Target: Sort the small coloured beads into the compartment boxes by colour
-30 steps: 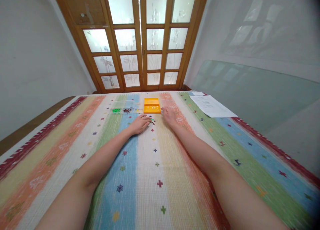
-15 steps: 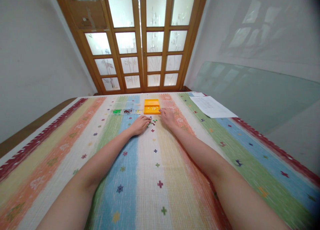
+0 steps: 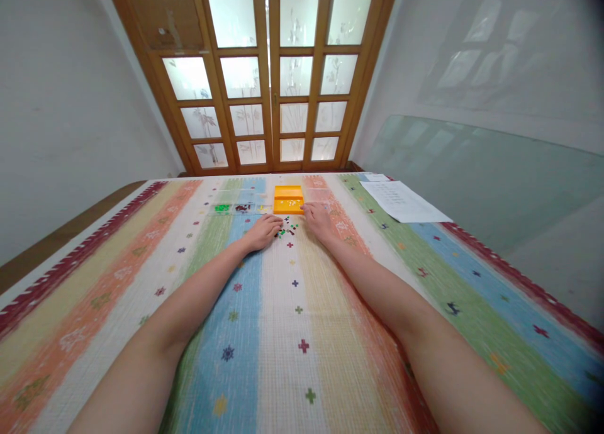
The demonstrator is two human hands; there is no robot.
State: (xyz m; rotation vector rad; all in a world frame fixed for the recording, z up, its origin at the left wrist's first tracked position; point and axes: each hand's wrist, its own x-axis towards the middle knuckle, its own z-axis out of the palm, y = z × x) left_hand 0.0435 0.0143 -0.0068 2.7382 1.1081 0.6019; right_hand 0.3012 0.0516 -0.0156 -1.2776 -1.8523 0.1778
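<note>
My left hand point(image 3: 264, 232) rests on the cloth with its fingers laid out, its fingertips at the left edge of a loose scatter of small green and dark red pieces point(image 3: 291, 227). It holds nothing that I can see. At the right front corner of an open yellow-orange box point(image 3: 289, 211), my right hand point(image 3: 316, 219) is closed, thumb and forefinger together. Whatever it may pinch is too small to make out. Small white pieces point(image 3: 292, 203) lie in the front half of the box, whose lid stands folded back behind.
Left of the box is a clear compartment case with green pieces point(image 3: 221, 208), dark red pieces point(image 3: 243, 208) and a few yellow ones point(image 3: 263, 208). Printed paper point(image 3: 401, 201) lies at the right. A striped cloth point(image 3: 283, 333) covers the table; wooden glazed doors point(image 3: 271, 75) stand beyond.
My left hand has drawn slightly left from the scattered pieces, so more of them show. My right hand stays by the box corner. The view has shifted a little.
</note>
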